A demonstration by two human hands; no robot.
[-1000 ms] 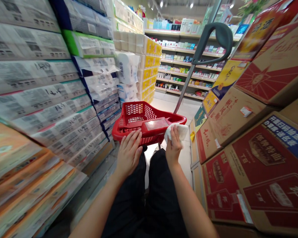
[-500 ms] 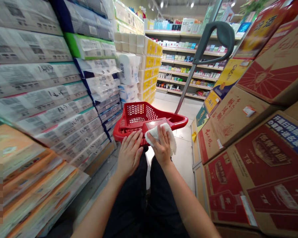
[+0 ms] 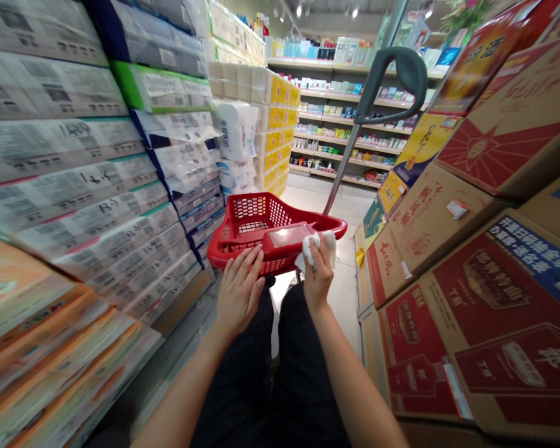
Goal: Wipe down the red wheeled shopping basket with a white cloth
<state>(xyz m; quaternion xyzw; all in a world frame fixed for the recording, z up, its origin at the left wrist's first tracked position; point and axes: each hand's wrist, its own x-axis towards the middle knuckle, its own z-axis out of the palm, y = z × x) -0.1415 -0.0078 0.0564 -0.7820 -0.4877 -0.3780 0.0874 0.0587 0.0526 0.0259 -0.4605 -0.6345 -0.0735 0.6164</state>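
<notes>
We sit in a narrow shop aisle w/ tall stacks of plastic-wrapped paper packs (image 3: 74, 186) on our left & stacked brown-and-red cardboard cartons (image 3: 485, 261) on our right. Far end: long retail shelves of small goods (image 3: 345, 130). Straight ahead, on the pale tiled floor, stands the red perforated plastic shopping basket (image 3: 256, 214), approx. centre of view, just past our dark-trousered knees. Its grey looped pull handle on a metal pole (image 3: 392, 78) rises slanting up to the right. Our left hand (image 3: 238, 289) lies flat, fingers spread & relaxed, on the basket's near rim, gripping nothing. Our right hand (image 3: 318, 274) is closed round a small crumpled white cloth (image 3: 315, 246), pressing it vs. the near right corner of the rim, just beside the basket's flat red front panel.
</notes>
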